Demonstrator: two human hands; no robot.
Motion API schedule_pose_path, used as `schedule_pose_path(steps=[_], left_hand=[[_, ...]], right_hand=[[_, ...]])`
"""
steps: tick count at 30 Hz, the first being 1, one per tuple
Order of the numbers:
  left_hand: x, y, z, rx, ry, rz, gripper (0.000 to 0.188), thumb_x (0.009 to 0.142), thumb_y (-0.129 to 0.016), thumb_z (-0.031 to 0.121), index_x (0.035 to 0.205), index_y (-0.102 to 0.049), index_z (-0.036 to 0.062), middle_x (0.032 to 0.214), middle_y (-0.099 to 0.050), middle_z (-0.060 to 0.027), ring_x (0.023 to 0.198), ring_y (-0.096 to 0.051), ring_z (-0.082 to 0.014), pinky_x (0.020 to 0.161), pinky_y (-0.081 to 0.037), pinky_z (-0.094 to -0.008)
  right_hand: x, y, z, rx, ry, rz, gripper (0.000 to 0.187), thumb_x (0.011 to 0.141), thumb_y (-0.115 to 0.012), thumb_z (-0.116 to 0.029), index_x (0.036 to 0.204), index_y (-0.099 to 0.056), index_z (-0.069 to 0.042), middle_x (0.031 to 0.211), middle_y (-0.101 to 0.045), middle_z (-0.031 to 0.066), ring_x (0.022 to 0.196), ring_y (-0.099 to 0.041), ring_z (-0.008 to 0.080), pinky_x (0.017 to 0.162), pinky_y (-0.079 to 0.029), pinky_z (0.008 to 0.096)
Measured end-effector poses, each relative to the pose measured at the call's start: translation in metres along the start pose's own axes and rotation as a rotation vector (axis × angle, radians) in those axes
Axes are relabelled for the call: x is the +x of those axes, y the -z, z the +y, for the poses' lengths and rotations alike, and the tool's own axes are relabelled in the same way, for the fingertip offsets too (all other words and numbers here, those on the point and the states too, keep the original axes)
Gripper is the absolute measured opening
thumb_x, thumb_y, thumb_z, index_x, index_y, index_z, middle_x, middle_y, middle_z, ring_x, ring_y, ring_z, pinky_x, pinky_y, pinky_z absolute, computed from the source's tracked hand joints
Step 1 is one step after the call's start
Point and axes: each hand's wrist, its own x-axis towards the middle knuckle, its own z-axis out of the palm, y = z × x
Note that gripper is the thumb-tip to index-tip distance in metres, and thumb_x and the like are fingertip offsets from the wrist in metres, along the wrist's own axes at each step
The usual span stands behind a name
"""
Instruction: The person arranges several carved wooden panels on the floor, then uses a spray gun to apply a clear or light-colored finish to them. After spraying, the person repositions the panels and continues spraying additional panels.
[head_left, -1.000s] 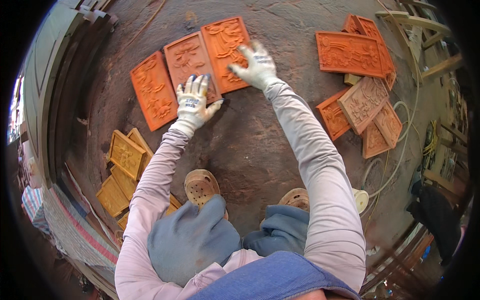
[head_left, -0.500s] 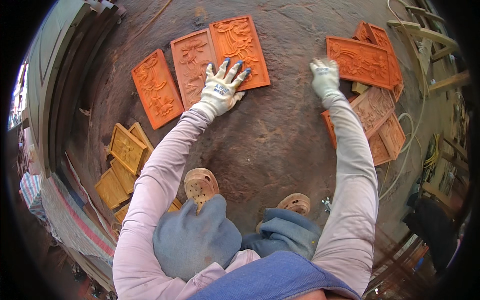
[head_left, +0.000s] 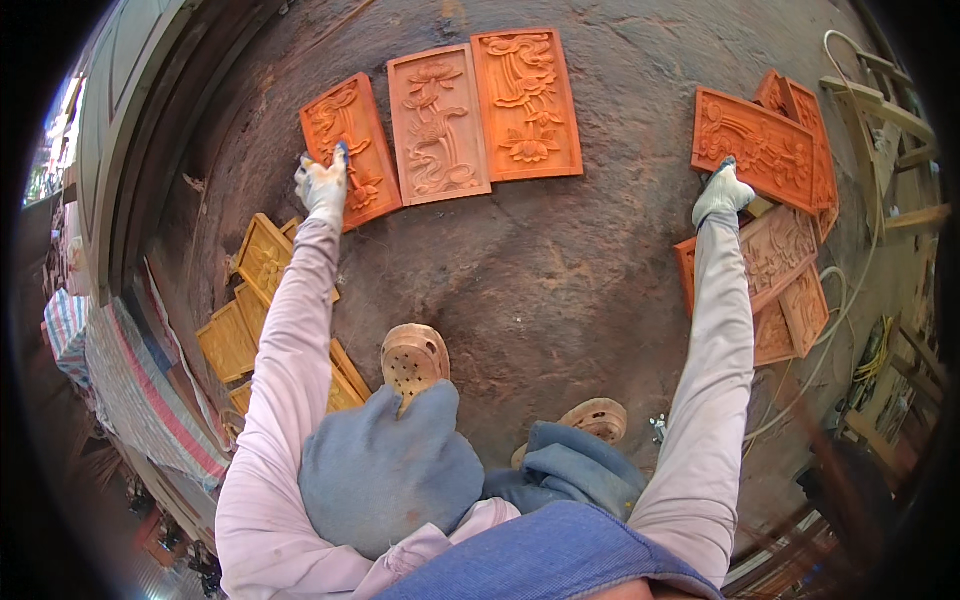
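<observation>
Both my hands wear white gloves with blue fingertips. My left hand point(head_left: 323, 190) is at the outer edge of an orange carved wooden panel point(head_left: 336, 112), thumb over its face and the other fingers curled at its side. Next to this panel lie a paler carved panel point(head_left: 440, 125) and a bright orange one point(head_left: 527, 105), all with raised floral reliefs. On the right, my right hand point(head_left: 722, 198) is closed at the near edge of another orange carved panel point(head_left: 755, 145), thumb up against it. That panel lies on top of a loose pile; the fingers beneath its edge are hidden.
Under the right panel are more carved panels point(head_left: 785, 255), some pale. Yellowish panels point(head_left: 228, 342) are stacked at the left beside my arm. Wooden frames point(head_left: 885, 110) and a pale hose point(head_left: 838, 300) are at the far right. My shoes point(head_left: 415, 360) stand on dark ground.
My left hand has moved left from the middle panels to the leftmost one, its spread fingers now curled. My right hand has moved onto the near edge of the right-hand panel. The view has shifted.
</observation>
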Motion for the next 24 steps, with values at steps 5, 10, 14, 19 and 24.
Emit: schedule_pose_path(steps=[5,10,14,19,24], left_hand=[[-0.014,0.014,0.046,0.015,0.000,0.010,0.097,0.082,-0.063,0.070,0.150,-0.036,0.0065,0.146,-0.039,-0.0232,0.129,-0.043,-0.0438,0.105,-0.042,-0.0497],[-0.012,0.015,0.038,-0.016,-0.093,0.007,0.101,0.080,-0.065,0.071,0.152,-0.033,0.0083,0.144,-0.039,-0.0244,0.127,-0.044,-0.0438,0.105,-0.041,-0.0503],[-0.036,0.019,0.018,-0.073,-0.410,-0.092,0.118,0.065,-0.080,0.069,0.156,-0.025,0.0161,0.152,-0.025,-0.0278,0.137,-0.034,-0.0461,0.111,-0.035,-0.0512],[-0.074,0.046,0.001,0.291,-0.706,-0.160,0.149,0.036,-0.090,0.069,0.159,-0.016,0.0283,0.161,-0.010,-0.0248,0.144,-0.021,-0.0487,0.117,-0.023,-0.0570],[-0.083,0.035,0.013,0.278,-0.541,-0.145,0.144,0.038,-0.092,0.064,0.158,-0.017,0.0350,0.163,-0.011,-0.0152,0.144,-0.018,-0.0493,0.118,-0.022,-0.0584]], right_hand=[[-0.013,0.023,-0.010,0.030,0.128,-0.724,0.040,0.097,-0.065,-0.019,0.128,-0.052,0.004,0.121,-0.061,0.0078,0.101,-0.059,0.0149,0.088,-0.049,0.0288],[-0.018,-0.028,-0.019,-0.164,0.377,-1.141,0.044,0.098,-0.060,-0.012,0.138,-0.049,0.003,0.132,-0.060,0.0126,0.118,-0.057,0.0201,0.101,-0.043,0.0299],[0.020,-0.054,-0.007,-0.559,0.581,-1.150,0.056,0.096,-0.062,-0.028,0.144,-0.047,-0.005,0.141,-0.053,0.0221,0.133,-0.050,0.0310,0.108,-0.039,0.0357],[-0.070,-0.038,-0.047,-1.302,0.853,-0.861,0.077,0.090,-0.061,-0.054,0.153,-0.035,-0.017,0.146,-0.042,0.0257,0.134,-0.041,0.0443,0.112,-0.032,0.0500],[-0.110,0.036,-0.068,-1.191,1.094,-0.494,0.095,0.081,-0.073,-0.057,0.155,-0.028,-0.016,0.138,-0.042,0.0295,0.130,-0.040,0.0454,0.108,-0.036,0.0523]])
